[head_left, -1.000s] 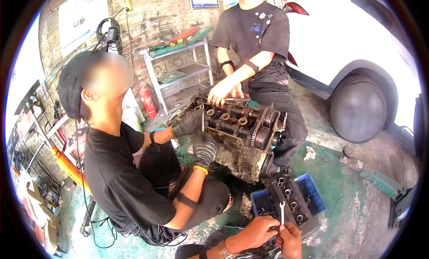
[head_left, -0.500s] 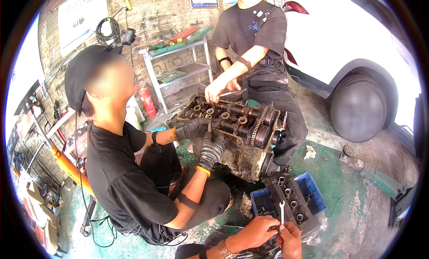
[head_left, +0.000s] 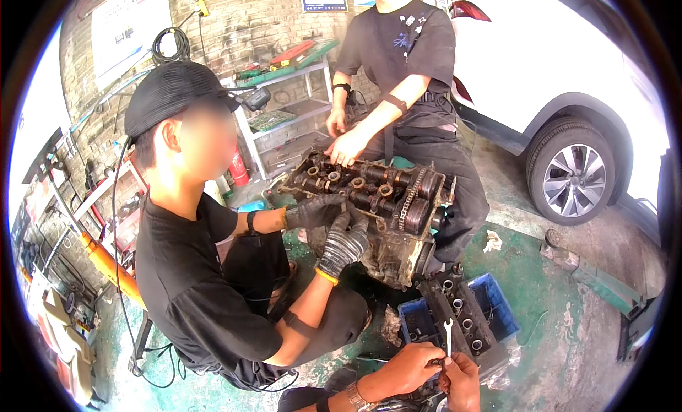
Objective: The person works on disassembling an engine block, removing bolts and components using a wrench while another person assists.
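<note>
An open-ended wrench point(head_left: 448, 335) stands nearly upright in front of me, its forked end up. My right hand point(head_left: 462, 385) is closed around its lower shaft. My left hand point(head_left: 406, 371), with a metal watch on the wrist, is closed too, thumb and fingers pinched against the shaft from the left side. Behind the wrench a dark engine valve cover point(head_left: 465, 320) with several round holes rests over a blue crate point(head_left: 503, 305). Farther off, a greasy engine point(head_left: 376, 199) shows its camshafts and timing chain point(head_left: 412, 199).
A squatting co-worker in a black cap point(head_left: 192, 270) has gloved hands point(head_left: 341, 245) at the engine's near side. Another person point(head_left: 398, 64) touches its far side. A white car point(head_left: 554, 57) stands at right, by a green metal arm point(head_left: 597, 277). Shelving point(head_left: 291, 106) lines the brick wall.
The squatting co-worker's head has shifted right and their near glove has risen a little. The far person's one hand has drawn back from the engine. My hands and the wrench look unmoved.
</note>
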A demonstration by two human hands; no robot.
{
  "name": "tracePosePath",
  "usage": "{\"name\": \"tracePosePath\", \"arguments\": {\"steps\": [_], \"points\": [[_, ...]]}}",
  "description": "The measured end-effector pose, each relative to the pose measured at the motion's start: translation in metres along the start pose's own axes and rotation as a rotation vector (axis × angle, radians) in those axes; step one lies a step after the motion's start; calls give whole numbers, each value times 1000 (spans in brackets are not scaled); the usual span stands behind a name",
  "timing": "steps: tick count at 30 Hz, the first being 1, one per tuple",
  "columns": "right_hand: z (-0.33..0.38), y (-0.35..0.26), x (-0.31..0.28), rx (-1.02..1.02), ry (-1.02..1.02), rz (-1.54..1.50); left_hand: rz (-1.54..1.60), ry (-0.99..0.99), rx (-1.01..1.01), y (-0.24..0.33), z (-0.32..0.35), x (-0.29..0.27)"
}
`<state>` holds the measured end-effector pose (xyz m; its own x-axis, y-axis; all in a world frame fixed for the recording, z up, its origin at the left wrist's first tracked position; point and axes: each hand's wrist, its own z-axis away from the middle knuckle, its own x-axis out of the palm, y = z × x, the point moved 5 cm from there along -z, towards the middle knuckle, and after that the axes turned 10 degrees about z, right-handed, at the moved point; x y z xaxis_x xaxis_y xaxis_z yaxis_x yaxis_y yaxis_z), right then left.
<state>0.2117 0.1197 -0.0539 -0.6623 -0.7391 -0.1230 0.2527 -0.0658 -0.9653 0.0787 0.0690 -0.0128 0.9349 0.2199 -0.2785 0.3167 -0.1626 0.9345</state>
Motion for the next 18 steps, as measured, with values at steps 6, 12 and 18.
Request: {"name": "tracePosePath", "arguments": {"steps": [6,12,18], "points": [[21,-23,1,-159,-9,741,7,10,11,1,1,0],[21,-26,2,-99,-46,708,3,3,1,0,1,0],[2,1,1,6,-41,63,-1,0,6,1,1,1]]}}
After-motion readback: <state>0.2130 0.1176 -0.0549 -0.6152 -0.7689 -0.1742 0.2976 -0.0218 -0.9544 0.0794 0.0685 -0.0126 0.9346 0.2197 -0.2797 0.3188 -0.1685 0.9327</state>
